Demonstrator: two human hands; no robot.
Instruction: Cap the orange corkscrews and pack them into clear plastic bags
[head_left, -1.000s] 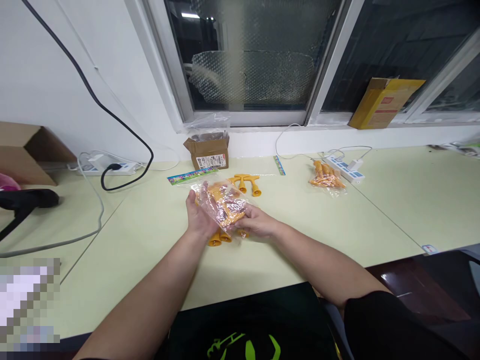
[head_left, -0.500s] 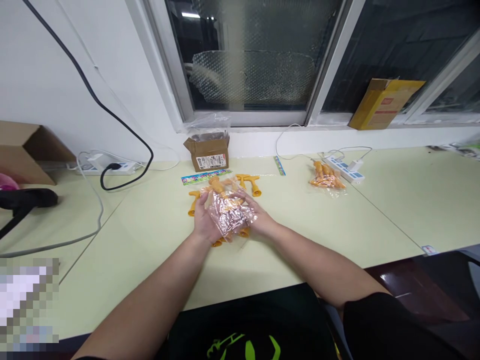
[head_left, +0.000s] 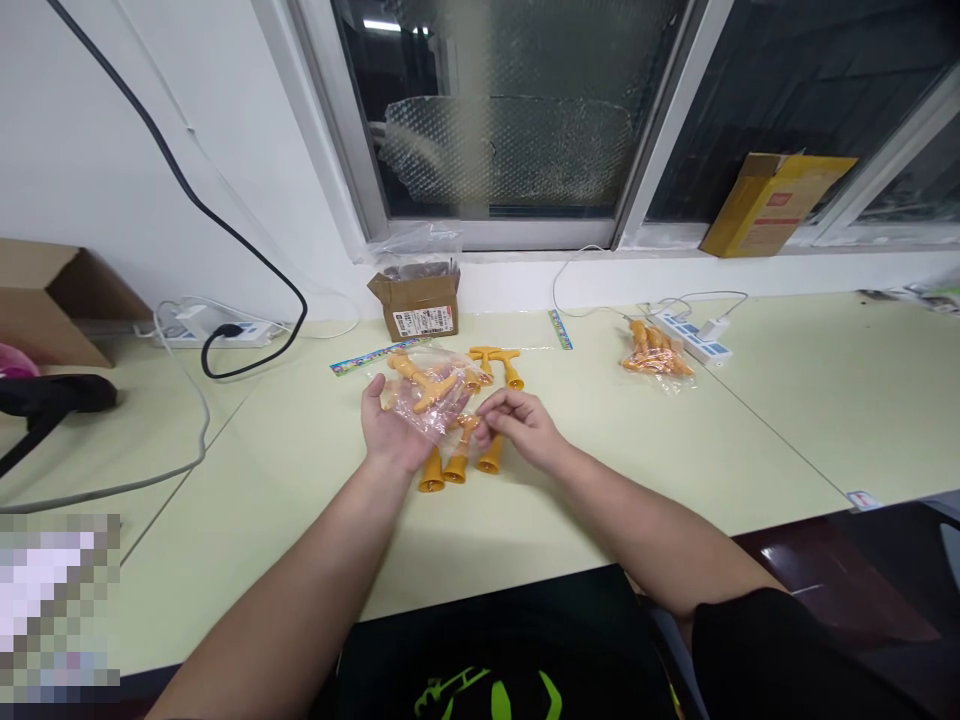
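Note:
A clear plastic bag (head_left: 429,418) with yellow T-shaped plastic pieces (head_left: 435,390) in it rests on the palm of my left hand (head_left: 394,435), thumb raised at its left side. At the bag's right edge, my right hand (head_left: 521,425) has its fingers pinched together; what lies between the fingertips is too small to make out. Several loose yellow T-shaped pieces with flared ends (head_left: 454,470) lie on the table beneath and between my hands. Two more yellow pieces (head_left: 495,360) are just behind, partly hidden by the bag.
A small open carton (head_left: 424,310) stands against the wall, with a colourful printed strip (head_left: 375,357) before it. Another short strip (head_left: 559,330) lies to the right. Farther right are a filled bag of yellow pieces (head_left: 655,352) and a power strip (head_left: 694,340). Black cable (head_left: 292,290) loops at left.
My left hand has moved left with the bag. My right hand has come off the bag's side, shifted right and closed into a pinch. The long printed strip has slid left.

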